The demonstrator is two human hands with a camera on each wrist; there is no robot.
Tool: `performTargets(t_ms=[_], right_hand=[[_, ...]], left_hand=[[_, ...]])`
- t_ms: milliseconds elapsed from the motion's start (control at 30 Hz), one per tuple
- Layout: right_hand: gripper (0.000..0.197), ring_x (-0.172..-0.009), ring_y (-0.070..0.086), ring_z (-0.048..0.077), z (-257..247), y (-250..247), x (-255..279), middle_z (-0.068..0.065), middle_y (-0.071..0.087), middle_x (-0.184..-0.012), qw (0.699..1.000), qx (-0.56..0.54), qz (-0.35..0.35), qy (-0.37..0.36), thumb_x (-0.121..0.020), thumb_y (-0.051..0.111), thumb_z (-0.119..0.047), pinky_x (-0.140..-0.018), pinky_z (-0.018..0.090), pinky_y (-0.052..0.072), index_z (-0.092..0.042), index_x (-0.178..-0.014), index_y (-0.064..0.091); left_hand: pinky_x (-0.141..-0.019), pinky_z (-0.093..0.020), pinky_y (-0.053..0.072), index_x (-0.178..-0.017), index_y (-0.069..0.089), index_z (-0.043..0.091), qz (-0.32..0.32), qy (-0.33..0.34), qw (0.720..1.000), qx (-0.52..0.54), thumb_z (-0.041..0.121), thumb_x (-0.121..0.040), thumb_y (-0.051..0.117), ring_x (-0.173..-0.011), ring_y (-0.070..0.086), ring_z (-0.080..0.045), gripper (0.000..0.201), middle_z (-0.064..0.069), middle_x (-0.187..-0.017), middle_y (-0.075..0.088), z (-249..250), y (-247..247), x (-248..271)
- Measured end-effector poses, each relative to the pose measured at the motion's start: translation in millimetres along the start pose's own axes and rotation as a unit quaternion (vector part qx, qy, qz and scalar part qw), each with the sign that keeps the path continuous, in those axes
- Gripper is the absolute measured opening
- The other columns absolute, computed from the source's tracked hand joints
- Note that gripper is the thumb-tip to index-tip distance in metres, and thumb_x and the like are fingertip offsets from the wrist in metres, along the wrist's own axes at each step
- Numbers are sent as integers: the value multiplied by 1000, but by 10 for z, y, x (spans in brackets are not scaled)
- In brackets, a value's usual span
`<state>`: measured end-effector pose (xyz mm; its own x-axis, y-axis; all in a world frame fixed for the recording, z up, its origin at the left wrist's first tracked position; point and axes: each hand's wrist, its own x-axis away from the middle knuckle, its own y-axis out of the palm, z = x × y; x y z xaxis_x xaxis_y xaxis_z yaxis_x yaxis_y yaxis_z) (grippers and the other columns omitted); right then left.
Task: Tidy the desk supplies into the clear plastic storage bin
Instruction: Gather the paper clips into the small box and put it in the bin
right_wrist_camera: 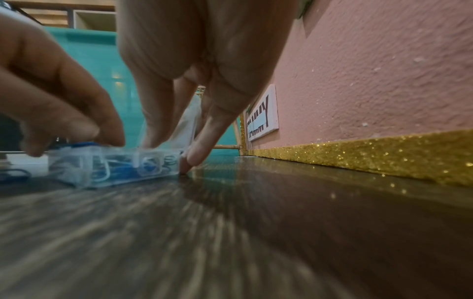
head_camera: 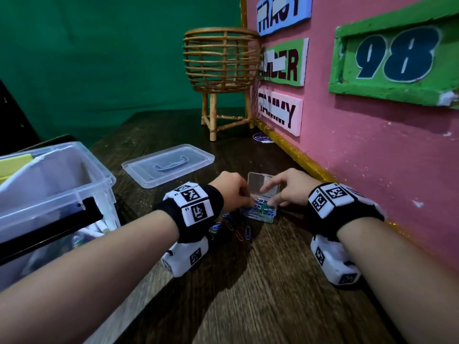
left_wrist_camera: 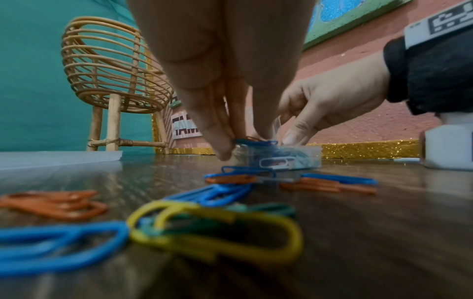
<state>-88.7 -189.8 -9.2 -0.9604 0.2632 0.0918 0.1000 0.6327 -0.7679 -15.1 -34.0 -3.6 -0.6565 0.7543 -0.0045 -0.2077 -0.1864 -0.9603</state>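
A small clear paper clip box [head_camera: 260,212] sits on the wooden desk [head_camera: 273,281] with its lid [head_camera: 263,182] raised. Coloured clips fill it. My left hand [head_camera: 244,197] pinches a few paper clips [left_wrist_camera: 256,141] right above the box [left_wrist_camera: 289,156]. My right hand [head_camera: 270,196] holds the box [right_wrist_camera: 115,165] from the right, thumb on its near edge and fingers [right_wrist_camera: 153,121] on the lid. One fingertip touches the desk. Several loose paper clips [head_camera: 231,227] lie just left of the box, under my left wrist. The clear storage bin [head_camera: 62,197] stands open at the left.
The bin's flat lid [head_camera: 169,165] lies behind the hands. A rattan basket stand [head_camera: 221,70] is at the back. A pink board with a gold glitter edge [head_camera: 310,162] runs along the right. The bin holds a yellow pad [head_camera: 15,162] and a black item [head_camera: 49,229].
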Motion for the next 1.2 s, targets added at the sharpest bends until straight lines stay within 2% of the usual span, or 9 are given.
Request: performTargets(t_ms=[167, 333, 533, 700, 800, 900, 1000, 1100, 1200], right_hand=[[6, -74, 60, 12, 4, -5, 19, -7, 65, -75, 1000, -6, -10, -4, -74, 76, -14, -71, 26, 54, -19, -78, 74], [12, -77, 63, 16, 0, 0, -1, -3, 67, -74, 1000, 13, 6, 9, -74, 75, -18, -79, 34, 55, -23, -65, 70], [12, -70, 49, 1, -33, -22, 22, -14, 57, -71, 999, 26, 44, -6, -77, 71, -11, -68, 21, 38, -23, -77, 73], [31, -70, 50, 3, -42, -34, 34, -7, 56, -92, 998, 47, 50, 5, -78, 65, -1, -57, 16, 37, -24, -97, 73], [38, -85, 54, 11, -46, -30, 47, -2, 60, -110, 997, 53, 54, 6, -78, 61, 3, -65, 18, 41, -25, -99, 73], [34, -89, 53, 12, -41, -25, 51, 2, 65, -115, 996, 62, 70, -4, -78, 63, 1, -72, 23, 40, -23, -100, 73], [29, -87, 52, 11, -38, -22, 54, 2, 66, -110, 995, 63, 78, -6, -78, 66, -6, -76, 22, 37, -21, -101, 73], [28, -86, 51, 11, -41, -27, 60, 0, 61, -100, 995, 64, 78, -2, -78, 67, -6, -77, 21, 36, -22, -100, 74], [30, -89, 49, 11, -48, -30, 65, -3, 56, -99, 996, 60, 69, 5, -78, 66, -4, -78, 21, 36, -22, -100, 73]], left_hand=[[-83, -20, 45, -102, 72, 13, 28, 20, 999, 28, 18, -83, 67, -98, 62, -14, 20, -3, -105, 71, 8, -28, 5], [-82, -13, 46, -99, 74, 16, 14, 61, 996, 59, 8, -84, 66, -94, 65, -9, 19, 0, -104, 72, 26, -4, 21], [-89, -21, 41, -113, 68, 17, 60, 87, 994, -27, 15, -91, 57, -107, 58, -15, 25, -2, -117, 63, 18, -19, -11], [-102, -29, 44, -119, 65, 24, -45, 94, 993, -51, 1, -89, 47, -118, 55, -17, 42, 1, -129, 59, 30, -9, 8], [-100, -28, 45, -114, 68, 22, -18, 136, 990, -37, -4, -85, 45, -114, 57, -17, 45, 0, -123, 63, 53, -31, 75], [-88, -16, 46, -104, 71, 18, 71, 192, 979, -4, 2, -84, 54, -96, 61, -12, 31, 0, -108, 67, 17, -44, 170], [-85, 1, 37, -106, 72, 22, -37, 267, 963, -7, 14, -85, 63, -94, 57, 0, 23, 6, -111, 68, -14, -11, 327], [-99, -18, 41, -113, 69, 21, -134, 241, 959, -61, 23, -87, 63, -111, 59, -9, 27, 4, -122, 65, -84, 5, 404], [-95, -29, 47, -105, 72, 17, -101, 182, 974, -86, 25, -88, 62, -102, 63, -14, 22, 0, -112, 70, -214, -45, 444]])
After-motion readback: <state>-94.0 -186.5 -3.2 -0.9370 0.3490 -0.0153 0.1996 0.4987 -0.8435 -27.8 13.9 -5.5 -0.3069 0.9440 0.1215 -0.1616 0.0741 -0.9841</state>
